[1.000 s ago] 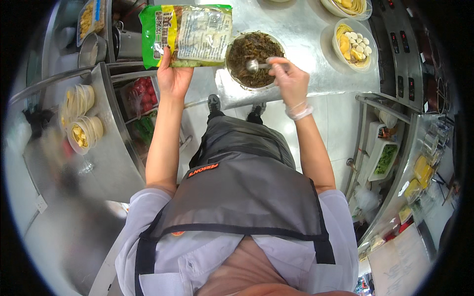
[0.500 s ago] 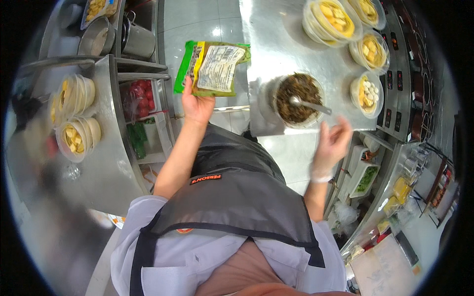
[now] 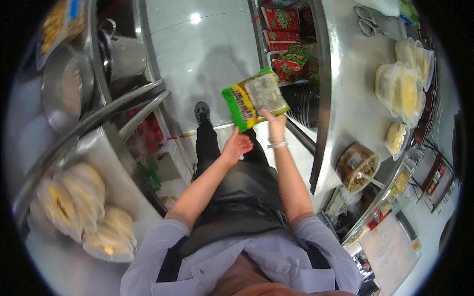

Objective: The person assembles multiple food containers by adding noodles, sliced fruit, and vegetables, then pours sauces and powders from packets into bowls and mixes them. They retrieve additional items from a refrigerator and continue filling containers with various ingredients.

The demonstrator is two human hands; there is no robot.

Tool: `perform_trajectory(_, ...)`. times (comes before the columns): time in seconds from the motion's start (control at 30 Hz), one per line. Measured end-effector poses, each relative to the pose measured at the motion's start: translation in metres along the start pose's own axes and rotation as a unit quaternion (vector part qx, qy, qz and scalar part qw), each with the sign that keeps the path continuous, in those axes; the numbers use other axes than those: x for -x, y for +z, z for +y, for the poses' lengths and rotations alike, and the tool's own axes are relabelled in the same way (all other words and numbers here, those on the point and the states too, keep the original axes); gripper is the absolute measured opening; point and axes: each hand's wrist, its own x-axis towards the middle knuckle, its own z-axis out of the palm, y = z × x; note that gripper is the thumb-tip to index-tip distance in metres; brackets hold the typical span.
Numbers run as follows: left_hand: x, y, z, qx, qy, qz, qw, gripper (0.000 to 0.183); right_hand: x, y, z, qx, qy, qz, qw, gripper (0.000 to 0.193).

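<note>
A flat green and yellow plastic packet (image 3: 240, 106) with a pale label panel is out in front of my body, above the floor. My right hand (image 3: 274, 126) grips its lower right edge, thumb lying on the front. Just below the packet's lower left corner, my left hand (image 3: 237, 148) is open, fingers apart and thumb pointing up. I cannot tell whether that thumb touches the packet. On the steel counter (image 3: 340, 98) to the right stands a clear tub of dark chopped greens (image 3: 356, 167), with a spoon handle (image 3: 374, 181) sticking out.
Red and green packets (image 3: 281, 29) fill a shelf under the right counter, with stacked black containers (image 3: 302, 104) nearer. Scissors (image 3: 366, 20) and tubs of yellow pieces (image 3: 401, 91) sit on the counter. At left are a metal rail (image 3: 89, 118), a steel pan (image 3: 66, 89) and more tubs (image 3: 74, 197).
The packet has passed from my left hand to my right, moving right in the picture. My right hand has come away from beside the tub. My body and the view have shifted forward.
</note>
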Motion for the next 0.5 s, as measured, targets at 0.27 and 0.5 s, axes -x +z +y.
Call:
perform_trajectory(0.27,-0.086,-0.088,0.037,-0.121,0.090,0.022,0.988,0.029,-0.277,-0.115,0.133,0.076,-0.086,0.124,0.986,0.009)
perform_trajectory(0.5,-0.095,-0.083,0.056,0.022,0.140,-0.026,0.990,0.029,-0.389,-0.141,0.161,0.279,-0.101,0.436,0.850,0.020)
